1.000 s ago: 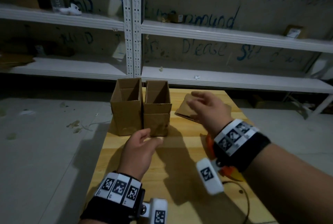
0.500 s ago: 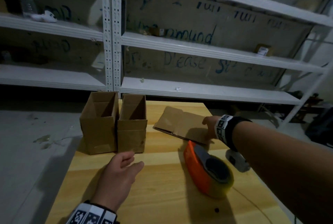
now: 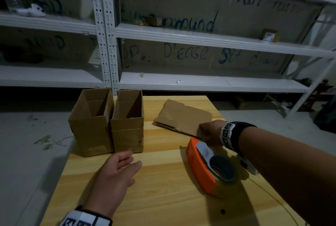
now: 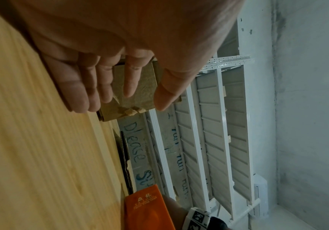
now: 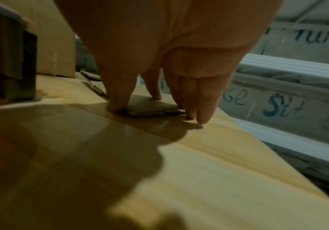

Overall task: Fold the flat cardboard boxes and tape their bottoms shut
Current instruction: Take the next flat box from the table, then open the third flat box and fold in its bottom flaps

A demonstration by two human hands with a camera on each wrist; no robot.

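Two folded cardboard boxes (image 3: 91, 127) (image 3: 127, 134) stand open-topped, side by side, at the table's back left. A flat cardboard box (image 3: 183, 116) lies at the back right. My right hand (image 3: 201, 127) reaches over the orange tape dispenser (image 3: 201, 169) and pinches the flat box's near right corner. In the right wrist view the thumb (image 5: 118, 107) sits at the corner's (image 5: 155, 108) edge, one finger on top. My left hand (image 3: 133, 159) hovers open just in front of the right folded box, holding nothing; its fingers (image 4: 92, 87) are straight.
The wooden table (image 3: 163, 198) drops off to the concrete floor at its left edge. White metal shelving (image 3: 200, 38) runs behind the table. A thin cable lies on the table at the right front.
My right hand went from above the flat box down to its near right corner and took hold there. The left hand slid back slightly and stays open.
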